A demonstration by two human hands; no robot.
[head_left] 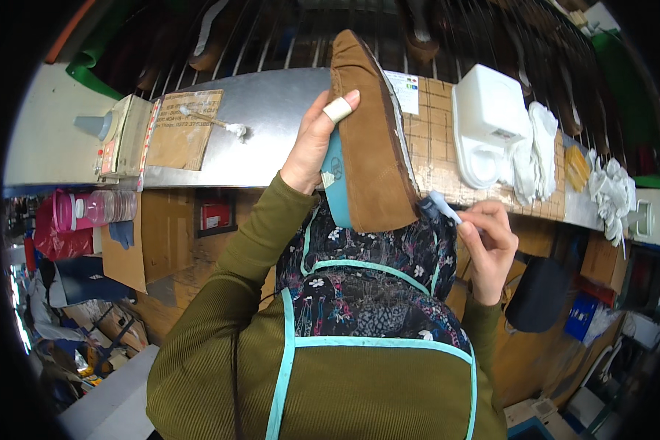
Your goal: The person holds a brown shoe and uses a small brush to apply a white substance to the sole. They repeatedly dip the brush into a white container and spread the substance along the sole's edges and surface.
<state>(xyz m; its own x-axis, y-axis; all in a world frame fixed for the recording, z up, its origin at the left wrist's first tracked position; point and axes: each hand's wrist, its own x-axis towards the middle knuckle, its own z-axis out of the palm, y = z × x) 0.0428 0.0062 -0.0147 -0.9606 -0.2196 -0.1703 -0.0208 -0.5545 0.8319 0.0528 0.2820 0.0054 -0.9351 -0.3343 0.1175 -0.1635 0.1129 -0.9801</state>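
Observation:
My left hand (pixel 314 147) grips a brown suede shoe upper (pixel 377 158), with a teal inner part (pixel 337 194) showing along its left side. The thumb, wrapped in white tape, presses on the suede. A pale band runs down the upper's right edge. Pinched in the fingers of my right hand (pixel 490 246) is a small brush (pixel 446 208) with a whitish handle. Its dark, pale-smeared end is beside the upper's lower right corner; whether they touch I cannot tell.
Beyond the upper lies a metal worktop (pixel 264 121) with cardboard on it. A white plastic dispenser (pixel 491 110) and white gloves (pixel 537 158) are on the right. On the left are a stick with a white clumped end (pixel 216 123) and a box (pixel 124 139). Behind runs a barred rack (pixel 293 44) holding shoes.

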